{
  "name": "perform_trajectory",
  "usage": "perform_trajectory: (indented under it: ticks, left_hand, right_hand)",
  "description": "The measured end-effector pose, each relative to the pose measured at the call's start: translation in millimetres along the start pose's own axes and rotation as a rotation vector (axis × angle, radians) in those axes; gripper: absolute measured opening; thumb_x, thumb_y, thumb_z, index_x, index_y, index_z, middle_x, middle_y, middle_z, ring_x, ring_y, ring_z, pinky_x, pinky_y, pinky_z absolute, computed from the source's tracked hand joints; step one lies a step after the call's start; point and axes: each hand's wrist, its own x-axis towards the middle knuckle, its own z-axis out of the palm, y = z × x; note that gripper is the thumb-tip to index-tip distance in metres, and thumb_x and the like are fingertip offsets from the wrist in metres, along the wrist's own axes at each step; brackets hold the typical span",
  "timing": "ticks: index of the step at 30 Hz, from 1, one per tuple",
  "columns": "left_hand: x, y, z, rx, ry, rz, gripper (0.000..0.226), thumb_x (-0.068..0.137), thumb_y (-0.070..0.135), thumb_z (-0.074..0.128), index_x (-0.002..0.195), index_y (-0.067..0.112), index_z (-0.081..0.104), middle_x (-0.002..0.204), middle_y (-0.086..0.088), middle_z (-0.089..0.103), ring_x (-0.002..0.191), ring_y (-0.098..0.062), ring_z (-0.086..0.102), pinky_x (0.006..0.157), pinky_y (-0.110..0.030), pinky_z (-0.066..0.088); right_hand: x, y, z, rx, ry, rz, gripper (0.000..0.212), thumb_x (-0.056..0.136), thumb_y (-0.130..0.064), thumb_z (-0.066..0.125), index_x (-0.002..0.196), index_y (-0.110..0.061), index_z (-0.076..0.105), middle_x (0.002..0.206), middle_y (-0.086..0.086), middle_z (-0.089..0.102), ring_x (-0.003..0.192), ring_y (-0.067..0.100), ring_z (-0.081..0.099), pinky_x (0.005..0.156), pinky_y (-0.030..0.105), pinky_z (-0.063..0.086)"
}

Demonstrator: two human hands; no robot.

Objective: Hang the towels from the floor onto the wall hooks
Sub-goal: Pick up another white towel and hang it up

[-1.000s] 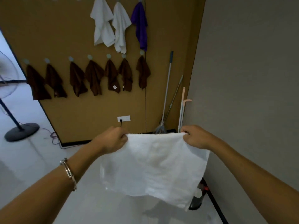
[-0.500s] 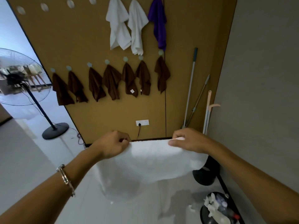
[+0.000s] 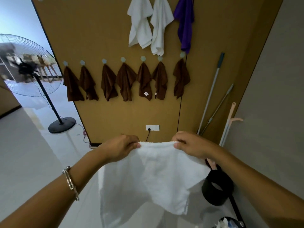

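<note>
Left hand (image 3: 121, 148) pinches one end of the towel's (image 3: 153, 175) top edge, and right hand (image 3: 192, 145) pinches the other end, fingers curled tight. That towel hangs spread out in the air, low in front of the wall (image 3: 92, 30). Higher on the wall, seven brown towels (image 3: 125, 81) hang from hooks (image 3: 123, 59).

Plain white towel (image 3: 153, 175) before a mustard-ochre wall (image 3: 98, 30)
Between the left grip (image 3: 121, 148) and right grip (image 3: 192, 145) the cloth is unpatterned white; above the grips hang seven dark brown towels (image 3: 125, 83) on pale blue-green hooks (image 3: 123, 59), higher up two white hanging towels (image 3: 139, 25) and a purple towel (image 3: 185, 25); right of the right grip the side wall (image 3: 271, 112) is grey, below it a black bin (image 3: 217, 190).
</note>
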Motion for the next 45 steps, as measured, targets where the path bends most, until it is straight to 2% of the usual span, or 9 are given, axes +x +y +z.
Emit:
perform_trajectory:
  ticks: [6,9,15,24,30,36,39,41,45]
  left_hand:
    - [42.7,-46.7,-45.9,-0.096,0.061,-0.001,0.024,0.099,0.03,0.041,0.088,0.017,0.057,0.091,0.0,0.056,0.084,-0.015,0.052,0.074,-0.027,0.042]
    - [56.5,-73.9,-67.3,-0.169,0.072,-0.003,0.025,0.099,0.032,0.041,0.092,0.018,0.06,0.091,0.0,0.06,0.083,-0.013,0.055,0.073,-0.026,0.044]
    - [74.8,-133.7,-90.7,-0.327,-0.005,0.072,0.02,0.092,0.037,0.054,0.1,0.026,0.068,0.098,0.013,0.067,0.081,0.004,0.061,0.069,-0.01,0.047]
    - [77.9,-200.4,-118.8,-0.234,0.19,-0.01,0.025,0.099,0.032,0.042,0.094,0.015,0.059,0.093,0.0,0.058,0.086,-0.016,0.055,0.08,-0.033,0.046]
    - [89.3,-229.0,-123.6,-0.205,0.283,-0.078,0.017,0.101,0.029,0.033,0.103,0.024,0.05,0.098,-0.002,0.059,0.087,-0.017,0.055,0.083,-0.036,0.047]
    - [111.4,-254.9,-144.2,-0.083,0.263,-0.104,0.014,0.096,0.038,0.047,0.1,0.029,0.057,0.096,0.007,0.061,0.082,-0.007,0.055,0.071,-0.024,0.046]
    - [131.7,-268.7,-162.4,-0.027,0.196,-0.121,0.028,0.088,0.048,0.055,0.105,0.028,0.064,0.099,0.008,0.065,0.086,-0.01,0.058,0.08,-0.033,0.052]
    - [150.7,-276.6,-176.1,-0.02,0.202,-0.151,0.028,0.091,0.043,0.054,0.106,0.023,0.066,0.096,0.006,0.066,0.084,-0.011,0.06,0.081,-0.034,0.054]
    - [200.7,-290.4,-200.2,-0.105,0.255,-0.168,0.015,0.095,0.036,0.047,0.083,0.033,0.057,0.084,0.013,0.06,0.079,-0.005,0.058,0.07,-0.019,0.047]
  right_hand:
    - [68.8,-29.9,-27.5,0.048,-0.016,0.046,0.019,0.1,-0.027,0.044,0.09,-0.037,0.057,0.095,-0.013,0.06,0.09,0.006,0.057,0.073,0.024,0.043]
    - [103.3,-49.8,-38.7,0.028,-0.034,0.048,0.017,0.1,-0.025,0.043,0.095,-0.026,0.059,0.095,-0.01,0.059,0.089,0.007,0.055,0.072,0.021,0.041]
    - [169.8,-75.9,-32.3,-0.016,-0.01,0.145,0.023,0.097,-0.019,0.038,0.078,-0.022,0.05,0.083,-0.002,0.051,0.076,0.014,0.047,0.068,0.03,0.036]
    - [251.2,-120.8,-19.1,-0.059,0.121,-0.037,0.028,0.095,-0.013,0.036,0.067,-0.018,0.032,0.069,-0.001,0.034,0.065,0.012,0.032,0.065,0.035,0.028]
    - [303.0,-128.2,-15.3,-0.015,0.172,-0.18,0.04,0.09,-0.05,0.05,0.064,-0.02,0.048,0.063,-0.013,0.045,0.062,0.007,0.045,0.062,0.032,0.036]
    - [356.9,-126.7,-16.8,-0.024,0.112,-0.26,0.03,0.094,-0.044,0.049,0.074,-0.024,0.059,0.07,-0.014,0.057,0.073,0.007,0.057,0.072,0.033,0.046]
    - [390.5,-126.7,-27.8,-0.014,0.11,-0.299,0.025,0.094,-0.049,0.046,0.077,-0.036,0.06,0.078,-0.016,0.063,0.083,0.005,0.06,0.083,0.038,0.049]
    - [415.1,-125.0,-40.0,-0.002,0.098,-0.33,0.027,0.094,-0.049,0.047,0.084,-0.028,0.062,0.084,-0.01,0.065,0.085,0.008,0.062,0.083,0.04,0.05]
    - [456.8,-116.8,-73.8,-0.023,0.08,-0.333,0.024,0.089,-0.05,0.055,0.09,-0.028,0.064,0.088,-0.009,0.065,0.084,0.008,0.06,0.079,0.035,0.049]
